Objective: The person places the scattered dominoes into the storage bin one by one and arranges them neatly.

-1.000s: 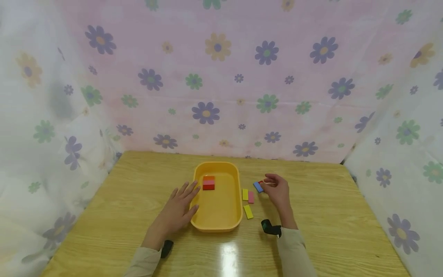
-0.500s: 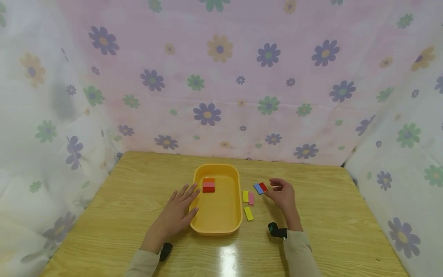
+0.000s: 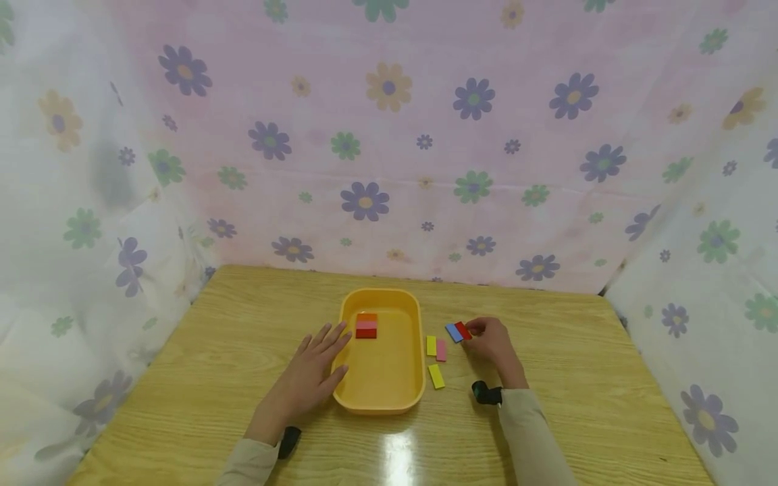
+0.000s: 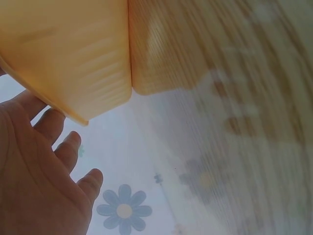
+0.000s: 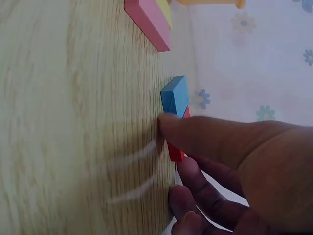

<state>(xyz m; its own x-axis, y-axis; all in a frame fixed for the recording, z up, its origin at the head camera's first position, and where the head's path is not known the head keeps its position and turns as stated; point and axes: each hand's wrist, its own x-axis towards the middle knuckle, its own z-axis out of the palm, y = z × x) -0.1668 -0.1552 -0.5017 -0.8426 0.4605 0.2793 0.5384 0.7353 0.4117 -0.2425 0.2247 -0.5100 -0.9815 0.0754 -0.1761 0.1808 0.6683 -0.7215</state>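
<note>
My left hand [image 3: 304, 378] lies with spread fingers over the left rim of the yellow tray [image 3: 379, 409]; the left wrist view has its fingertips [image 4: 71, 142] at the rim. Inside the tray sit an orange block [image 3: 367, 317], a pink one [image 3: 367, 325] and a red one [image 3: 366, 333], side by side. Right of the tray, my right hand [image 3: 494, 347] pinches a red block [image 3: 463, 330] lying against a blue block [image 3: 454, 333]. In the right wrist view the thumb partly hides the red block [image 5: 175, 152] beside the blue block [image 5: 176, 95].
Between tray and right hand, a yellow block [image 3: 431, 345] touches a pink block [image 3: 441, 350], with another yellow block [image 3: 436, 376] nearer the front. A flowered cloth [image 3: 389, 223] stands behind the wooden table [image 3: 565, 378].
Over the last second my right hand drew back rightward from the red and blue blocks, uncovering them, then its fingers came in on the red one. My left hand has stayed at the rim.
</note>
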